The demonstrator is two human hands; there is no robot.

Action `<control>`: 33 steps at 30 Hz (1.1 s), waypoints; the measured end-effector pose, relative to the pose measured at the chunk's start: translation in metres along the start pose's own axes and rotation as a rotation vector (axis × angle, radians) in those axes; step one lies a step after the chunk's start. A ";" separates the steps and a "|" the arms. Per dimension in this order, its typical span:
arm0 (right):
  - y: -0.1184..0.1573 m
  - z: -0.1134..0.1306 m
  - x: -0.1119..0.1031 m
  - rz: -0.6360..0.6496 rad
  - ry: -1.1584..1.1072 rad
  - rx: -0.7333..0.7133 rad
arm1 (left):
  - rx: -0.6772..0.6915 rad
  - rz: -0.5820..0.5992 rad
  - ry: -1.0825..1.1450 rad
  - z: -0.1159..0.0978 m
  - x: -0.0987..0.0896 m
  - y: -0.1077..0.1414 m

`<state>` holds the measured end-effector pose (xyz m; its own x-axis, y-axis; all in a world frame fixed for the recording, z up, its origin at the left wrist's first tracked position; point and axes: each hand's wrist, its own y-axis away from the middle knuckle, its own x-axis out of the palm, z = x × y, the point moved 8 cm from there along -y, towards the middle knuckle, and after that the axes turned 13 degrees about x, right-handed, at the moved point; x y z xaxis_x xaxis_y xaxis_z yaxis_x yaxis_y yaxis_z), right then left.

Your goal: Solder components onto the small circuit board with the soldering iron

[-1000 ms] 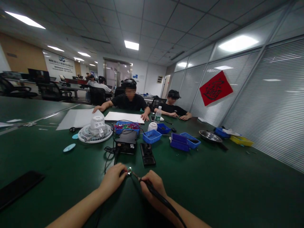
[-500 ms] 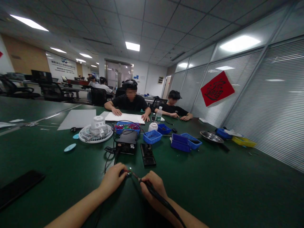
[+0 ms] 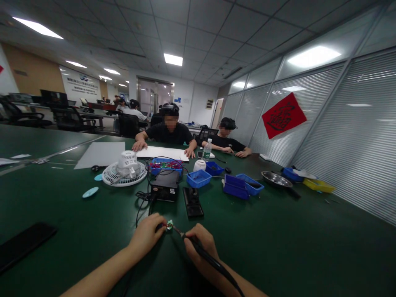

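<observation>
Between the fingertips of my left hand [image 3: 149, 231] is a small green circuit board [image 3: 170, 225], pinched at its left side; a bit of red shows by the fingers. My right hand [image 3: 201, 243] is closed around a soldering iron [image 3: 198, 247], gripped like a pen. Its metal tip points left and reaches the right side of the board; whether it touches is too small to tell. The iron's black cable runs back over my right forearm. Just beyond the hands stand a black soldering station [image 3: 165, 185] and a black iron holder [image 3: 193, 202].
A white fan part [image 3: 124, 173] lies at the left, near a dark phone-like slab [image 3: 26, 245]. Blue trays [image 3: 199, 178], one with red wires [image 3: 166, 165], a water bottle [image 3: 207, 149] and a metal pan [image 3: 276, 179] stand farther back. Two people sit across the table.
The circuit board has turned slightly in my left fingers and shows more of its face. Both hands are almost still. Across the table, a person's hand has slid left along the white board.
</observation>
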<state>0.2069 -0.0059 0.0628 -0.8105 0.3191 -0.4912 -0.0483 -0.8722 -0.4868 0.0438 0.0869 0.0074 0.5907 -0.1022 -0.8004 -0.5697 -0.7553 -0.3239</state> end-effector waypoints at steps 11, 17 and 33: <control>-0.003 -0.002 0.002 0.076 -0.019 0.101 | 0.009 0.002 -0.003 -0.009 -0.005 -0.001; -0.008 -0.010 0.000 0.117 -0.073 0.268 | -0.025 0.027 -0.013 -0.007 -0.002 -0.001; -0.007 -0.012 -0.002 0.124 -0.125 0.298 | -0.030 0.018 -0.007 -0.006 -0.001 -0.001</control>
<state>0.2158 0.0040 0.0590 -0.8853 0.1717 -0.4322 -0.0982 -0.9774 -0.1872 0.0471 0.0842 0.0113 0.5760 -0.1114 -0.8098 -0.5630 -0.7723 -0.2942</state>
